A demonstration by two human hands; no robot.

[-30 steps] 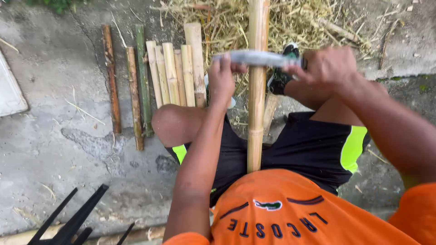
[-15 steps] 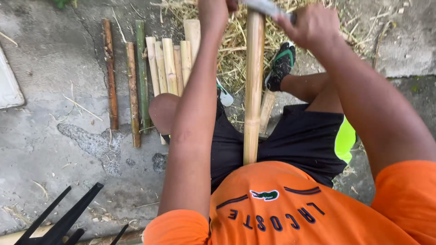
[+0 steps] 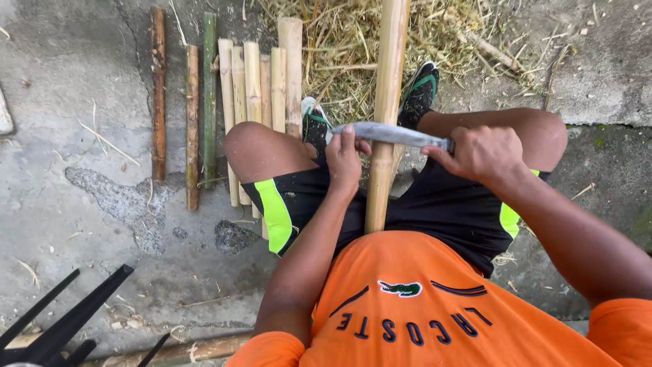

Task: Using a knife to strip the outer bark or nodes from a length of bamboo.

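**Scraping knife laid across a bamboo pole**

Gripping both ends of a long grey blade (image 3: 388, 134), the person sits on the concrete ground (image 3: 81, 224) with a tall bamboo pole (image 3: 384, 115) rising between the knees. The pole is the landmark for everything around it. It leans from the lap, just above the hem of the orange shirt (image 3: 407, 306), up and out past the top edge of the picture.

The blade lies crosswise on the pole, touching its near face about halfway up the visible length. The left hand (image 3: 345, 160) is just left of the pole, fingers curled closed over the blade's tip end. The right hand (image 3: 481, 153) is to the right of the pole, fist closed around the handle end, which is hidden inside the grip.

Left of the pole, beyond the bent left knee, a row of cut bamboo pieces (image 3: 261, 88) lies side by side on the ground, pale ones nearest and a green and two brownish sticks farther out. Behind the pole, dry straw (image 3: 339, 41) covers the ground. A shoe (image 3: 418, 92) with green trim rests just right of the pole, and another shoe (image 3: 314, 124) sits just left of it. Far down to the left of the pole, dark prongs (image 3: 61, 323) of some black object poke into the corner.
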